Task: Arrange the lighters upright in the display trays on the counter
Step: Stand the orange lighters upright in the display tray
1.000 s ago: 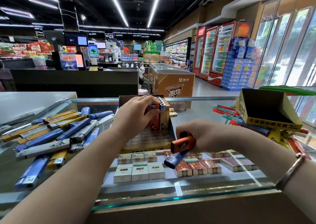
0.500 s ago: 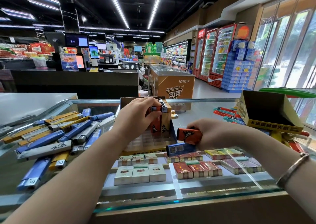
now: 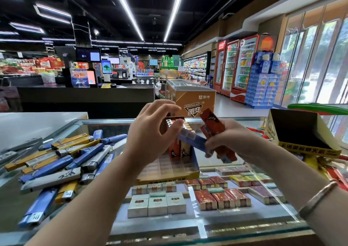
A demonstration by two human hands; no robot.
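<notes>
On the glass counter stands a yellow-and-blue display tray (image 3: 167,178) with a few orange and yellow lighters (image 3: 177,151) upright at its back. My right hand (image 3: 235,140) grips an orange lighter (image 3: 212,125) that points up and a blue lighter (image 3: 194,142) that points left, just over the tray. My left hand (image 3: 150,133) hovers above the tray with curved fingers. Its thumb touches the free end of the blue lighter.
A heap of blue, yellow and grey lighters (image 3: 66,157) lies on the counter at the left. An empty yellow tray (image 3: 308,151) stands tilted at the right, with red lighters (image 3: 337,176) beside it. Cigarette packs (image 3: 156,202) sit under the glass.
My left hand has let go of the upright lighters and come across to the blue lighter. My right hand has risen and tipped the orange lighter upward.
</notes>
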